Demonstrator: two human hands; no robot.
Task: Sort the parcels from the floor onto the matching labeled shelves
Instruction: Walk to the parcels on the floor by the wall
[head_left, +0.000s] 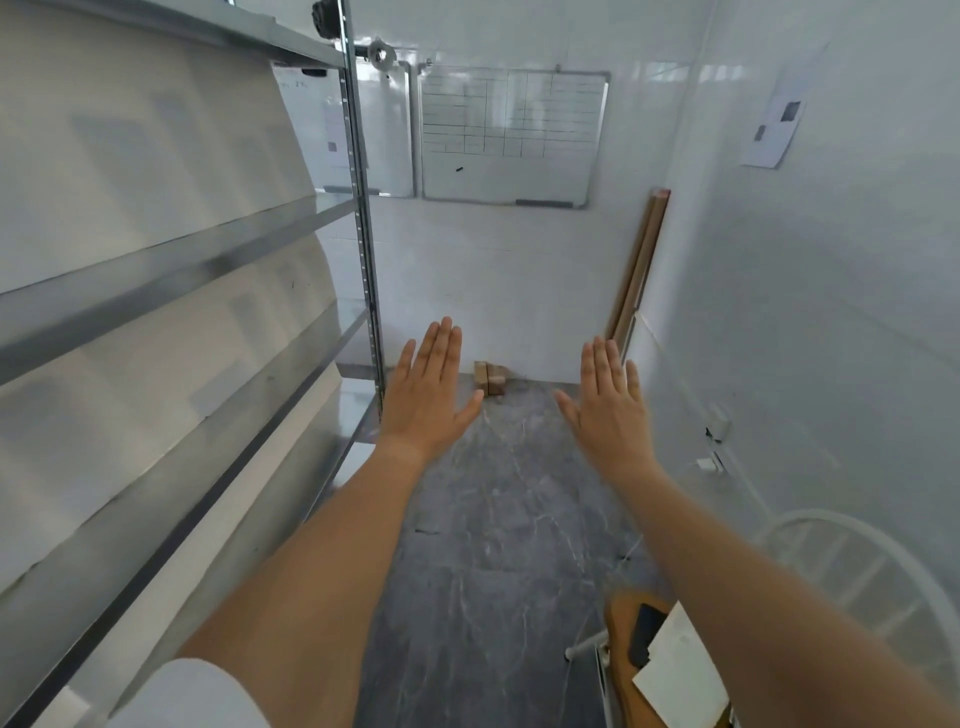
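Note:
Both my arms stretch forward over the grey marble floor (498, 519). My left hand (428, 392) is flat, palm down, fingers apart and holding nothing. My right hand (610, 402) is flat and empty as well. A metal shelf rack (363, 218) runs along the left wall, with white parcels (130, 156) filling several levels. Small brown parcels (491, 378) lie on the floor at the far wall, beyond my hands.
Two whiteboards (511, 135) hang on the far wall. Long wooden strips (641, 270) lean in the right corner. At lower right stand a white chair (857, 566) and a wooden seat (621, 623) holding a dark phone and a paper sheet.

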